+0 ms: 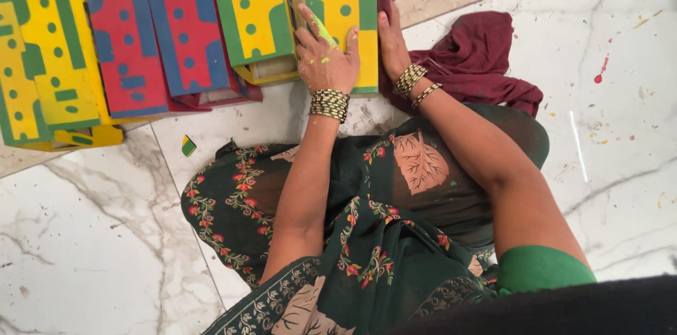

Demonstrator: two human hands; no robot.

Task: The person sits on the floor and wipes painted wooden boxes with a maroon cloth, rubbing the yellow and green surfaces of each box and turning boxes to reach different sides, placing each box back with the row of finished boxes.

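Though its top is cut off, the yellow-green block (343,10) runs lengthwise away from the person. Left hand (324,60) lies spread on it; right hand (392,39) presses flat against its side, fingertips hidden.

A red-and-blue painted board (159,25) with punched holes lay on the white marble floor (84,250). Just left of it sat a yellow-and-green board (53,53), and another (14,84) lay beyond that at the frame's edge. Below the red-and-blue board, well apart, a small yellow-and-green chip (188,145) rested on the floor.
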